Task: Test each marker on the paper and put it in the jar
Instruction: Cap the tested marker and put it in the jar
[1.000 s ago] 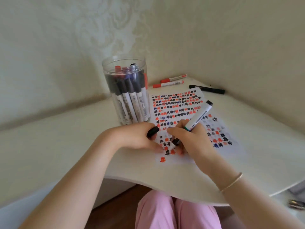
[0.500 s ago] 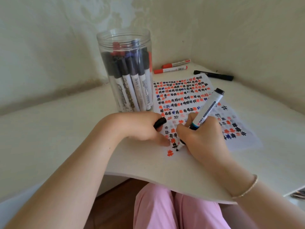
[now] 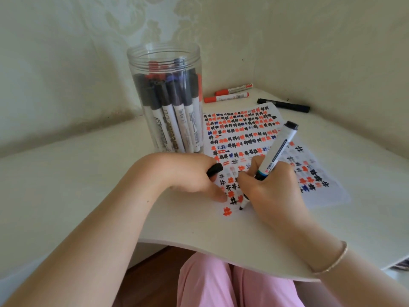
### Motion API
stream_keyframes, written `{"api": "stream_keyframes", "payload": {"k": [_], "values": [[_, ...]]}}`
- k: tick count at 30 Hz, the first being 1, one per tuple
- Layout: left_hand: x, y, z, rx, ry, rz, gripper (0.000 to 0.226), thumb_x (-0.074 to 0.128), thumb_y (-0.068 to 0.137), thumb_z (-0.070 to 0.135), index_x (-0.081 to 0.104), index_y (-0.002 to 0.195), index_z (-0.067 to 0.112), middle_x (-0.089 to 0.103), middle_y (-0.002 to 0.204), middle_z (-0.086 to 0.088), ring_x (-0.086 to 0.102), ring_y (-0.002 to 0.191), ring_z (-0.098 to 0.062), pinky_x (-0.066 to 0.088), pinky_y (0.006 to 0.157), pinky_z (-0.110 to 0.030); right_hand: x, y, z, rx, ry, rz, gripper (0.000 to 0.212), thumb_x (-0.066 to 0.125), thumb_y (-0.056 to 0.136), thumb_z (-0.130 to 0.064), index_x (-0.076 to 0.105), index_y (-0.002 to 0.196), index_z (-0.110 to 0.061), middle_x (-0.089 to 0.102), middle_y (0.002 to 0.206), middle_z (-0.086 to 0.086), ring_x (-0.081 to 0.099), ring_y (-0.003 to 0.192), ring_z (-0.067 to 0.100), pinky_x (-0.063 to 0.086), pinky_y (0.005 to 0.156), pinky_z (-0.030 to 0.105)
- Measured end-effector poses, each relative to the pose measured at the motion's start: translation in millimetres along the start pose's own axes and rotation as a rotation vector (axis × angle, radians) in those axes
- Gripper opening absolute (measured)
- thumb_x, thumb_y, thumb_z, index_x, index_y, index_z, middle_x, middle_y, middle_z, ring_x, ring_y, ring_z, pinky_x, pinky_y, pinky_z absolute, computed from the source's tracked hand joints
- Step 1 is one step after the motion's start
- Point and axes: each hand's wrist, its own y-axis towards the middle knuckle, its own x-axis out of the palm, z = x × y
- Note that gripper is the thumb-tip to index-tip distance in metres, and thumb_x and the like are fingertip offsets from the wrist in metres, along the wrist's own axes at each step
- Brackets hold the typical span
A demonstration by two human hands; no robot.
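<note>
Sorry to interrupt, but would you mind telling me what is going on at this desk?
A person is testing markers. The right hand grips a white marker with its tip on the paper, which is filled with red, black and blue hash marks. The left hand holds the black cap and rests on the sheet. The clear jar is already packed with markers; two red markers and a black one lie behind the paper.

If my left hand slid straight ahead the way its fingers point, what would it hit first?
Most likely your right hand, which grips the marker just beyond the left hand fingertips on the paper. The gap looks small, though depth is hard to judge.
</note>
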Motion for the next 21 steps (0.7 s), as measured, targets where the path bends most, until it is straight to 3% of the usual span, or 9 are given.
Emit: {"api": "stream_keyframes", "payload": {"k": [3, 7, 13, 18, 21], "values": [[0.1, 0.0, -0.4, -0.001, 0.004, 0.004, 0.038, 0.068, 0.079, 0.051, 0.042, 0.074, 0.025, 0.046, 0.071, 0.006, 0.042, 0.061, -0.011, 0.032, 0.054, -0.025, -2.7, 0.9, -1.3, 0.048, 0.057, -0.008, 0.022, 0.058, 0.077, 0.002, 0.042, 0.063, 0.009, 0.040, 0.052, 0.014, 0.035, 0.038, 0.020, 0.033, 0.036, 0.025], [0.2, -0.3, 0.2, -0.001, 0.012, 0.004, 0.038, 0.068, 0.080, 0.051, 0.041, 0.074, 0.025, 0.046, 0.071, 0.006, 0.042, 0.060, -0.011, 0.032, 0.054, -0.025, -2.2, -0.1, -2.9, 0.068, 0.062, -0.013, 0.019, 0.061, 0.079, -0.002, 0.049, 0.068, 0.008, 0.049, 0.051, 0.018, 0.045, 0.030, 0.015, 0.040, 0.034, 0.023], [-2.2, 0.0, 5.4, -0.011, 0.033, -0.023, 0.038, 0.067, 0.083, 0.048, 0.038, 0.071, 0.025, 0.042, 0.069, 0.007, 0.039, 0.057, -0.009, 0.030, 0.050, -0.022, 0.3, 0.0, -1.1, 0.047, 0.002, -0.025, 0.025, 0.059, 0.077, 0.002, 0.042, 0.060, -0.006, 0.036, 0.049, 0.007, 0.028, 0.034, 0.010, 0.027, 0.035, 0.018], [-3.3, 1.8, 5.2, -0.013, 0.038, -0.029, 0.038, 0.066, 0.083, 0.048, 0.040, 0.072, 0.024, 0.043, 0.068, 0.007, 0.039, 0.056, -0.009, 0.030, 0.049, -0.022, -0.9, 0.8, -1.0, 0.044, 0.065, 0.011, 0.022, 0.059, 0.078, 0.002, 0.044, 0.066, 0.011, 0.044, 0.052, 0.014, 0.036, 0.033, 0.014, 0.033, 0.034, 0.019], [-1.6, -0.6, 3.9, 0.000, 0.032, -0.030, 0.037, 0.065, 0.084, 0.048, 0.039, 0.071, 0.025, 0.042, 0.068, 0.007, 0.039, 0.056, -0.008, 0.030, 0.049, -0.022, 1.1, 1.1, 0.4, 0.016, 0.037, 0.032, 0.024, 0.058, 0.078, 0.001, 0.040, 0.062, 0.006, 0.039, 0.051, 0.011, 0.032, 0.039, 0.015, 0.030, 0.038, 0.022]]}}
